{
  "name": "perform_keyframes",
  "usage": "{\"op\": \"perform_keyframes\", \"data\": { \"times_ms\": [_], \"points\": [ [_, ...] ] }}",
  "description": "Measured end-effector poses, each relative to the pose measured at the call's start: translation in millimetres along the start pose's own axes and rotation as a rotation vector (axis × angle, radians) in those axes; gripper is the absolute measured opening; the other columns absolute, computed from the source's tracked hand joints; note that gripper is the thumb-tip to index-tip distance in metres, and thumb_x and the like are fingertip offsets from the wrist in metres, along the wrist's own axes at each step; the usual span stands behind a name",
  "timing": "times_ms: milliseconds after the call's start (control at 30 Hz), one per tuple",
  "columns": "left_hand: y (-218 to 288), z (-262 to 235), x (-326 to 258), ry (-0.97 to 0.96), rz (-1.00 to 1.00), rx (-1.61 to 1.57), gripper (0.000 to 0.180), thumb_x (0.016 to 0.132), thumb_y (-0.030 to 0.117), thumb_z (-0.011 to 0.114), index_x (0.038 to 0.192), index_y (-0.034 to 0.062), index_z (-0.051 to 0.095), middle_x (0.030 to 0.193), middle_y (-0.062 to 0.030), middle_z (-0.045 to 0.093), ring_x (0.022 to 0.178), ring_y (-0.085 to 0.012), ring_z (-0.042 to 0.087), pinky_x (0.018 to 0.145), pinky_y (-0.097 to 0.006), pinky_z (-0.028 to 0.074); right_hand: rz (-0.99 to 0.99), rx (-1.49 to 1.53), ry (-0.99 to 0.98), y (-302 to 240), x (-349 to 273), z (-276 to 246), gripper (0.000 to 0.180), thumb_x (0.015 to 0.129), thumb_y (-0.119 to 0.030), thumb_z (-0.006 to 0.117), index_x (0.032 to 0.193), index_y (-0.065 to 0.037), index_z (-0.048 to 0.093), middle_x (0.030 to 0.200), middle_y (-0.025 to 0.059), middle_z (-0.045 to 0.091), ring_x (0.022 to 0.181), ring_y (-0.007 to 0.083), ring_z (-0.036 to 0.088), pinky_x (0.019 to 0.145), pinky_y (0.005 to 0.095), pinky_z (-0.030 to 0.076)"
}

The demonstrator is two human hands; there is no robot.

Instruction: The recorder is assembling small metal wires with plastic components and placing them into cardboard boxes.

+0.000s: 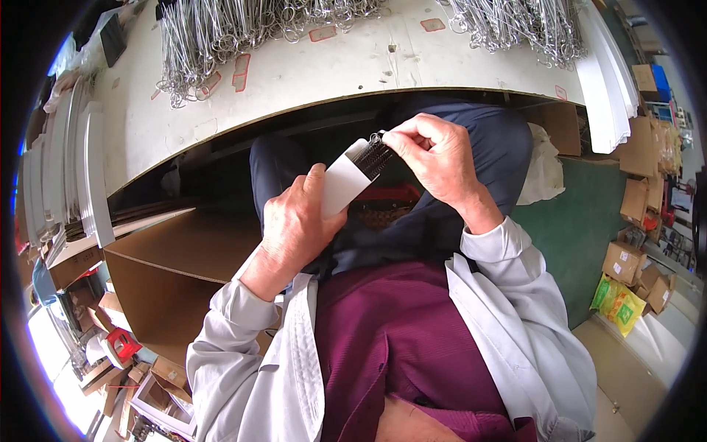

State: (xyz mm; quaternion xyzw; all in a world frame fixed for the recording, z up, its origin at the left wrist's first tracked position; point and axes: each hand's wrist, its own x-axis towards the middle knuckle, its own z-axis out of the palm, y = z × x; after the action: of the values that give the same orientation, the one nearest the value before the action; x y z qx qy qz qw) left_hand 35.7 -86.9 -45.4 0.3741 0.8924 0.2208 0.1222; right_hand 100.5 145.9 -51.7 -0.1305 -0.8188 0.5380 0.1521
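Observation:
My left hand [293,217] is closed around a narrow white box [345,184], held tilted above my lap with its open end up and to the right. Out of that end stick dark, thin bristled pieces with wire loops, like small wire brushes [375,156]. The thumb and fingers of my right hand [438,158] pinch at the looped ends by the box mouth. How many pieces those fingertips hold is hidden. Beyond my hands, bundles of metal wires with ring ends [221,37] lie on the white table [309,88].
Another wire bundle [519,29] lies at the table's far right, near stacked flat white cartons [607,81]. More white cartons [92,169] stand at the left edge. An open cardboard box [173,272] is beside my left leg. A yellow-green bag [617,303] sits at the right.

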Motion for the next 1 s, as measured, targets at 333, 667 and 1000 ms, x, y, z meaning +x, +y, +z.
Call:
{"op": "perform_keyframes", "data": {
  "times_ms": [333, 667, 1000],
  "points": [
    [4, 11, -5, 0.054, 0.04, -0.026, 0.056, 0.075, 0.019, 0.082, 0.123, 0.0015, 0.059, 0.091, -0.0167, 0.07, 0.081, -0.0347, 0.072, 0.07, -0.043, 0.06, 0.038, 0.118, -0.035, 1, -18, 26, 0.016, 0.086, -0.009, 0.081, 0.092, -0.002, 0.068, 0.073, 0.0074, 0.064, 0.061, 0.0136, 0.06, 0.057, 0.0297, 0.05],
    [6, 14, -9, 0.088, 0.01, -0.118, 0.059, 0.073, 0.017, 0.084, 0.124, 0.0004, 0.059, 0.095, -0.0194, 0.07, 0.086, -0.0376, 0.072, 0.074, -0.044, 0.06, -0.156, -0.095, 0.077, -2, -21, 30, 0.022, 0.081, -0.01, 0.085, 0.098, -0.001, 0.074, 0.089, 0.0072, 0.066, 0.064, 0.0122, 0.058, 0.056, 0.0271, 0.048],
    [2, 20, -13, 0.096, 0.022, -0.13, 0.059, 0.076, 0.023, 0.083, 0.123, -0.0023, 0.058, 0.09, -0.0174, 0.069, 0.078, -0.0335, 0.072, 0.066, -0.042, 0.06, -0.269, -0.113, 0.082, 17, -30, 42, 0.012, 0.085, -0.008, 0.079, 0.093, -0.002, 0.074, 0.098, 0.0108, 0.069, 0.082, 0.0262, 0.067, 0.07, 0.034, 0.055]
  ]
}}
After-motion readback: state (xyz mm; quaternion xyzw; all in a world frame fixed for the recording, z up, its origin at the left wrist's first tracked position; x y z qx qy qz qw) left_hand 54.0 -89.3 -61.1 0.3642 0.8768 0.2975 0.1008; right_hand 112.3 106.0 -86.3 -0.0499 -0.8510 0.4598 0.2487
